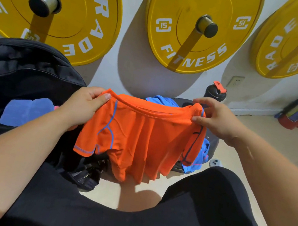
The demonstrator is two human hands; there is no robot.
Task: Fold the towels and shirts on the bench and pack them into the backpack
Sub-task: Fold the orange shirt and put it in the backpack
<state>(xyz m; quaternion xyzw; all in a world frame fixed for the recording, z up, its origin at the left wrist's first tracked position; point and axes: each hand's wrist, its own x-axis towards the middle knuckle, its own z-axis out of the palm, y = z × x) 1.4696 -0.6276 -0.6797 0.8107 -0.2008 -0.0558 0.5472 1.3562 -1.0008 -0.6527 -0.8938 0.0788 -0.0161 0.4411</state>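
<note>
Orange short-sleeved fabric shirt with blue seams is held up at frame centre, each shoulder pinched between thumb and curled fingers of left hand and right hand; black backpack lies left.

Your head camera looks forward and down, close over your left hand and right hand, facing the plate-hung wall.
</note>
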